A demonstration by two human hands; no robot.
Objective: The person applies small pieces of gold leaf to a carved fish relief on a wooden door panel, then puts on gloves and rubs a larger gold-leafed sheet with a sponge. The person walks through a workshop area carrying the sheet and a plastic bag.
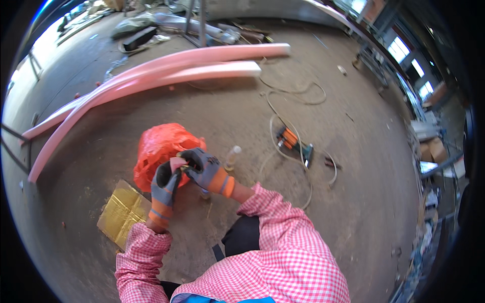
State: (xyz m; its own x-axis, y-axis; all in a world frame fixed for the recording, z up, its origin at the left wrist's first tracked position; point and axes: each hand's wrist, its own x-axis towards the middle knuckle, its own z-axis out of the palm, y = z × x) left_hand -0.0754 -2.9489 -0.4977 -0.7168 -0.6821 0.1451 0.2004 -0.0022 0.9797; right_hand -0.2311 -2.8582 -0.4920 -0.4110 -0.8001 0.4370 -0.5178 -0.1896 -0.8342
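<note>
In front of me, my left hand point(165, 188) and my right hand point(203, 168) meet, both in grey gloves with orange cuffs. Between their fingertips is a small pink piece point(177, 163), apparently foam, with both hands closed on it. Just behind them a crumpled red plastic bag point(162, 141) rests on the floor; what it contains is hidden. A small clear bottle point(233, 157) stands to the right of my right hand. Left of my left wrist lies a flat piece of cardboard with a gold-coloured face point(123, 214).
Long pink, wrapped-looking strips point(177, 76) stretch across the floor beyond the bag. An orange and dark green power tool point(293, 142) lies at right, beside a looping pale hose or cord point(275, 103). Metal legs point(202, 22) and piled scrap stand at the back; clutter lines the far right.
</note>
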